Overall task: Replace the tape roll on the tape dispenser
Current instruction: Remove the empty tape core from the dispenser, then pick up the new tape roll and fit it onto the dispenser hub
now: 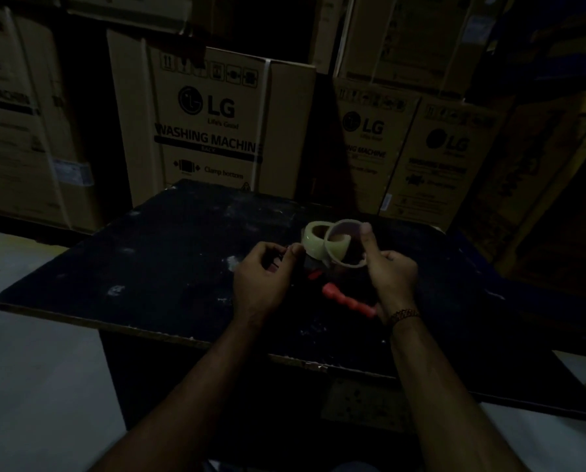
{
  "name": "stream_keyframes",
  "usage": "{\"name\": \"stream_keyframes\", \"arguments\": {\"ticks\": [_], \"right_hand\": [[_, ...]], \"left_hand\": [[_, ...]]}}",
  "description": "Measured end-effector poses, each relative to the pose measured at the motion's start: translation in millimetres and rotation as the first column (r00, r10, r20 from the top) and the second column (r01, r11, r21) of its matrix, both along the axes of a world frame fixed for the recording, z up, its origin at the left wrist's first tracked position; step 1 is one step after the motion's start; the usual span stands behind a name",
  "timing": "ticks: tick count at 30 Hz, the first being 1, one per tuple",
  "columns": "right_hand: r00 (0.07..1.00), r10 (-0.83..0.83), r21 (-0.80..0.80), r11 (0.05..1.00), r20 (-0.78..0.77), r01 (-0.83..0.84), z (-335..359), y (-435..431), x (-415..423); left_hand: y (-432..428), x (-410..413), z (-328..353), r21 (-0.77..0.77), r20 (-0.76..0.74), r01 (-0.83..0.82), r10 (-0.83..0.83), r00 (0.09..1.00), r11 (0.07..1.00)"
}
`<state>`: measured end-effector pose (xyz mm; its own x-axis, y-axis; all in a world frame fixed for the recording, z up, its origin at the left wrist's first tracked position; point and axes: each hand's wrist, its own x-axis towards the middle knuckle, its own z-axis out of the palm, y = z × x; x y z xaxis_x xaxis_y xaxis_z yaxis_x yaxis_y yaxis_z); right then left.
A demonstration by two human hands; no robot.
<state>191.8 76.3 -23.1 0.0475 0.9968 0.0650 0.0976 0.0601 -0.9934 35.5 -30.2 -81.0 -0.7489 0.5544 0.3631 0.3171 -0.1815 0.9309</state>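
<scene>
While the right hand (392,277) pinches the empty core (349,265), the left hand (261,274) grips the dispenser (347,301); seating the fresh roll (310,241) likely follows.

Dim warehouse: stacked appliance cartons (213,124) (washing machines) behind worktable (148,267).

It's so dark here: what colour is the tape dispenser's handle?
The dispenser handle is red and ribbed; the head view shows it best.

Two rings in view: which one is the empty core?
The thin ring that the right hand holds; the other, left of it, is a thick, pale tape roll.
</scene>
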Motion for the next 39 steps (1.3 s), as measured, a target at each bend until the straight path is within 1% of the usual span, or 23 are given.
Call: {"name": "stream_keyframes", "arguments": {"ticks": [2,4,8,10,14,19,22,23,24,25,26,27,29,31,32,33,35,36,37,39], "right_hand": [[1.0,-0.026,-0.037,0.999,0.018,0.027,3.0,8.0,16.2],[0.996,-0.06,-0.071,0.995,0.066,0.064,6.1,16.1,34.3],[0.962,-0.165,-0.153,0.968,0.217,0.201,7.8,33.5,67.3],[0.927,-0.188,-0.178,0.95,0.325,0.255,6.4,39.6,82.4],[0.837,-0.148,-0.173,0.945,0.528,0.277,-1.0,46.8,104.4],[0.738,-0.136,-0.139,0.944,0.66,0.299,-1.6,49.7,109.3],[0.69,-0.132,-0.122,0.944,0.711,0.306,5.2,49.9,95.5],[0.656,-0.137,-0.109,0.941,0.742,0.319,8.7,47.7,85.1],[0.6,-0.151,-0.068,0.943,0.786,0.327,12.7,43.5,72.3],[0.542,-0.165,-0.007,0.953,0.824,0.302,17.3,37.0,58.4],[0.514,-0.176,0.064,0.972,0.84,0.228,20.4,30.4,42.9],[0.524,-0.168,0.128,0.985,0.835,0.113,21.3,26.0,27.0],[0.585,-0.068,0.192,0.97,0.808,-0.152,20.0,22.7,-5.5],[0.609,0.065,0.171,0.931,0.791,-0.321,19.3,23.5,-34.0],[0.589,0.11,0.145,0.918,0.8,-0.369,18.8,26.9,-45.8],[0.534,0.133,0.119,0.904,0.835,-0.411,17.8,31.6,-55.4],[0.366,0.12,0.074,0.877,0.923,-0.475,13.7,42.4,-66.2],[0.31,0.118,0.053,0.868,0.943,-0.494,10.4,49.7,-68.3],[0.277,0.13,0.028,0.865,0.952,-0.501,7.7,56.8,-68.8],[0.245,0.128,0.013,0.864,0.961,-0.504,3.7,72.6,-68.3]], "left_hand": [[1.4,0.0,-0.7,0.0,-0.013,-0.03,0.03,0.999,1.0],[3.3,-1.3,-2.2,0.011,-0.042,-0.054,0.055,0.998,0.998],[3.5,-3.8,-3.1,0.051,-0.08,-0.102,0.106,0.991,0.993],[3.9,-3.9,-3.6,0.058,-0.087,-0.105,0.109,0.99,0.993],[5.2,-4.3,-4.2,0.054,-0.1,-0.11,0.115,0.988,0.992],[4.9,-4.9,-4.8,0.061,-0.107,-0.101,0.107,0.988,0.993],[5.3,-4.8,-4.1,0.054,-0.081,-0.103,0.107,0.991,0.993],[5.2,-4.1,-3.4,0.057,-0.068,-0.106,0.11,0.992,0.993],[5.3,-3.7,-2.7,0.059,-0.055,-0.104,0.108,0.993,0.993],[5.4,-3.1,-1.9,0.056,-0.045,-0.098,0.1,0.994,0.994],[5.5,-2.6,-1.3,0.051,-0.037,-0.09,0.092,0.995,0.995],[6.2,-2.9,-1.6,0.047,-0.026,-0.085,0.086,0.996,0.995],[7.3,-5.4,-1.9,0.059,-0.001,-0.096,0.096,0.995,0.994],[9.3,-10.5,-4.2,0.081,0.034,-0.124,0.121,0.992,0.989],[10.3,-12.8,-6.2,0.086,0.062,-0.131,0.125,0.99,0.988],[10.5,-14.4,-7.1,0.088,0.089,-0.131,0.123,0.988,0.987],[10.6,-16.1,-8.7,0.094,0.123,-0.124,0.112,0.986,0.988],[10.8,-16.1,-8.8,0.101,0.13,-0.123,0.109,0.986,0.987],[11.7,-16.4,-9.3,0.106,0.13,-0.126,0.112,0.985,0.986],[14.5,-17.3,-9.1,0.1,0.124,-0.147,0.134,0.983,0.984]]}}
